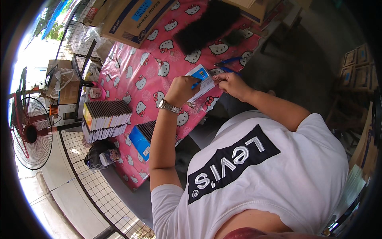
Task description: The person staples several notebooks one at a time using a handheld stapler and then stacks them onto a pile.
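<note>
A small notebook (205,86) with a blue cover part and a white punched edge lies at the near right side of the table. My left hand (184,90), with a metal watch on its wrist, is closed on its left side. On the notebook's right edge, the fingers of my right hand (234,85) are pinched together; whatever is between them is too small to make out. Just beyond that hand are pliers (230,61) with blue handles. Left of my left forearm stand a stack of blue-covered notebooks (139,142) and a taller notebook stack (106,119).
The table has a pink patterned cover (131,85). A black bristly mass (207,26) lies on its far part, beside a cardboard box (133,22). At the left are a fan (31,133), a wire mesh and a dark bag (99,153). More boxes (354,73) are stacked at right.
</note>
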The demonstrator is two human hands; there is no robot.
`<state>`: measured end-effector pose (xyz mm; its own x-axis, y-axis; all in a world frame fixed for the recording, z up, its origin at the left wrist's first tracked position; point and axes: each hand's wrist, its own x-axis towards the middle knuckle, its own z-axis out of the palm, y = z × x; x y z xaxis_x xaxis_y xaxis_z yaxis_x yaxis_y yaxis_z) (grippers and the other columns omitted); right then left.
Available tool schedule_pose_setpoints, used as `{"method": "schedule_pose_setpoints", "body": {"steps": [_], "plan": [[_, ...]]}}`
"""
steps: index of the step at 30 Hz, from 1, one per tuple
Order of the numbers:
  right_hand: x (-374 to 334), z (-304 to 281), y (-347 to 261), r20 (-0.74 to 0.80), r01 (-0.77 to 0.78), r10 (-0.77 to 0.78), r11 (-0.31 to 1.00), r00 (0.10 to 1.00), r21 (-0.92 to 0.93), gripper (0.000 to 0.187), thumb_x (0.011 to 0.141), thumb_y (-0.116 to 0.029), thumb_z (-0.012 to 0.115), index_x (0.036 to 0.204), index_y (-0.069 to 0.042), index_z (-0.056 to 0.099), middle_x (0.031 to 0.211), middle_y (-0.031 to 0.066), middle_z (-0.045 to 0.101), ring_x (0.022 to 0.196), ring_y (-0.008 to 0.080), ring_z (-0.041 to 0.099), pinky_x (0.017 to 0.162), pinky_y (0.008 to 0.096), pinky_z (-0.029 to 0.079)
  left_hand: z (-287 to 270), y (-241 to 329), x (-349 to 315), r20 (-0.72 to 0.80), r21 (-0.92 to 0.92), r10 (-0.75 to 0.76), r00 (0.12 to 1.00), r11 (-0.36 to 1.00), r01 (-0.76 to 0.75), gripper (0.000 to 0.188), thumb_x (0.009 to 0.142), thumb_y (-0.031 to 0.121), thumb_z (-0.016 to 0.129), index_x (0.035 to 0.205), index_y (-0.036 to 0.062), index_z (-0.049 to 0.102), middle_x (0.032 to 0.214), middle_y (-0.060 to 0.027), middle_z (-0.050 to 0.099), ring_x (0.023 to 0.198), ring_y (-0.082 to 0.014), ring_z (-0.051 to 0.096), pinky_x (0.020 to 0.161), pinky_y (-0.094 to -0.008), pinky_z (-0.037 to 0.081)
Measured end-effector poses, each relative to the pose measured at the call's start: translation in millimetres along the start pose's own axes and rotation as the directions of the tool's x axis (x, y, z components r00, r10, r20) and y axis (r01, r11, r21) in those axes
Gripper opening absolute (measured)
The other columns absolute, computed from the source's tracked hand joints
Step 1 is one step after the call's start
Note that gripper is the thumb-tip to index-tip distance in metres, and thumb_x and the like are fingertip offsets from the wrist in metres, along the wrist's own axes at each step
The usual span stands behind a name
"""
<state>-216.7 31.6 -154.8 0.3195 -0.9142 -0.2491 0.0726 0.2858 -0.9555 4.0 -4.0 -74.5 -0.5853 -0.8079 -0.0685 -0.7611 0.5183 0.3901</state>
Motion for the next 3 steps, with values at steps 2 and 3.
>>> {"method": "schedule_pose_setpoints", "body": {"steps": [2, 3], "plan": [[-0.8, 2.8, 6.8, -0.032, 0.088, -0.092, 0.990, 0.995, -0.109, 0.034, 0.087, -0.007, 0.055, 0.117, 0.000, 0.067, 0.087, 0.0059, 0.069, 0.072, 0.0058, 0.057, 0.067, 0.0241, 0.047, -1.6, -3.2, -0.2, 0.017, 0.015, -0.003, 1.000, 1.000, 0.003, 0.021, 0.080, 0.020, 0.070, 0.097, 0.0081, 0.075, 0.086, -0.0152, 0.071, 0.075, -0.0321, 0.069, 0.071, -0.0391, 0.057], [0.5, 3.0, 9.8, -0.032, 0.160, -0.171, 0.964, 0.985, -0.215, 0.035, 0.086, -0.008, 0.056, 0.119, -0.006, 0.068, 0.094, 0.0074, 0.072, 0.080, 0.0084, 0.063, 0.073, 0.0261, 0.049, -2.4, -5.8, -0.8, 0.026, 0.026, 0.000, 1.000, 1.000, 0.000, 0.022, 0.080, 0.021, 0.070, 0.097, 0.0080, 0.075, 0.086, -0.0156, 0.071, 0.075, -0.0320, 0.069, 0.071, -0.0387, 0.057]]}}
